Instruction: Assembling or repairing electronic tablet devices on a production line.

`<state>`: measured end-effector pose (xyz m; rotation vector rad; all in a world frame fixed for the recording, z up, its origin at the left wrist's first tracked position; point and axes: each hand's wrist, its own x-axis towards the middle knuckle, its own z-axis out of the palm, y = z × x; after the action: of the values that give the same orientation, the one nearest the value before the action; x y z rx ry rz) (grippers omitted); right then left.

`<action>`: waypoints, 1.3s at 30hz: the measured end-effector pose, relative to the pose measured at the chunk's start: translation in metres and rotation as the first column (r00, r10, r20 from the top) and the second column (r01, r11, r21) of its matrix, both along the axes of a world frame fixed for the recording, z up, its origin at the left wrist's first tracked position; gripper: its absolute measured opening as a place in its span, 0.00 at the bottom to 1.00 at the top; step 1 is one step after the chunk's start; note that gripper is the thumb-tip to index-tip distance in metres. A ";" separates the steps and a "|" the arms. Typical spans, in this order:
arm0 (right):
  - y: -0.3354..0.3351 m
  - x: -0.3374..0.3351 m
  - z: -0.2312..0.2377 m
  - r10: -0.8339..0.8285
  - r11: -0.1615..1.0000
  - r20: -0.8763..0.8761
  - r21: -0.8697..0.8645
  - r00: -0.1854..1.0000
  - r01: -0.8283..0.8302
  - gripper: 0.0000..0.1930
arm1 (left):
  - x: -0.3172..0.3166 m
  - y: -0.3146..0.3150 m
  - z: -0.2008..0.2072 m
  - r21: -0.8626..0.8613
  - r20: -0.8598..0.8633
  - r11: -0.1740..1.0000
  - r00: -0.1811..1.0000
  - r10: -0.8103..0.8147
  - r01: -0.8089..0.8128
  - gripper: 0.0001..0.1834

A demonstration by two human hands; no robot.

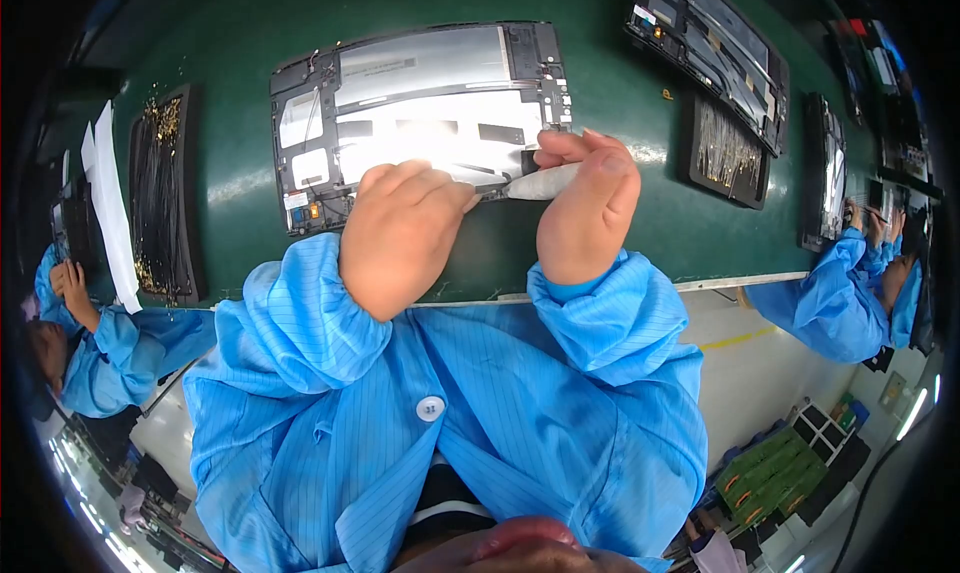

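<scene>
Apparently for steadiness, your left hand curls over the opened tablet's near edge. Your right hand bends at its near-right corner; what either grasps, I cannot tell.

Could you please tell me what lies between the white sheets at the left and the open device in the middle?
In the head view: a black tray of dark wires, then green tabletop up to the device.
</scene>
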<state>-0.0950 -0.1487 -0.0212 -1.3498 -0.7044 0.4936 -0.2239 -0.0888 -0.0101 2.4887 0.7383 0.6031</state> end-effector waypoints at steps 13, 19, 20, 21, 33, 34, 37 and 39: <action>0.001 0.003 -0.007 0.038 0.999 0.062 -0.004 0.997 -0.038 0.15 | -0.001 0.002 -0.003 0.055 -0.076 0.998 0.997 0.005 -0.001 0.05; 0.008 -0.002 0.017 0.141 0.978 0.290 -0.190 0.946 -0.087 0.12 | -0.002 0.002 0.002 0.039 -0.228 0.999 0.974 -0.006 0.015 0.07; 0.008 0.001 0.018 0.228 0.969 0.503 -0.203 0.833 -0.143 0.12 | -0.002 0.002 0.002 0.063 -0.236 0.998 0.971 0.021 -0.006 0.07; 0.008 -0.001 0.019 0.291 0.957 0.688 -0.222 0.665 -0.189 0.12 | -0.003 0.002 0.002 0.035 -0.187 0.999 0.982 -0.006 0.013 0.08; 0.001 0.051 0.032 0.101 0.725 -0.230 -0.649 0.968 -0.230 0.26 | -0.068 0.074 0.019 -0.161 -0.137 0.772 0.789 0.599 -0.615 0.19; 0.000 0.050 0.030 0.110 0.637 -0.299 -0.711 0.948 -0.298 0.27 | -0.072 0.075 0.017 -0.606 -0.193 0.583 0.810 0.553 -0.542 0.23; 0.005 0.054 0.031 0.141 0.515 -0.462 -0.721 0.876 -0.463 0.27 | -0.076 0.093 0.014 -0.736 -0.156 0.479 0.808 0.568 -0.478 0.29; 0.008 0.056 0.029 0.145 0.436 -0.618 -0.661 0.772 -0.611 0.23 | -0.072 0.112 0.020 -0.788 -0.075 0.431 0.763 0.642 -0.439 0.31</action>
<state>-0.0386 -0.1405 0.0083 -1.8458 -0.3225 1.6980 -0.2961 0.0237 0.0098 1.2968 1.3848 0.6023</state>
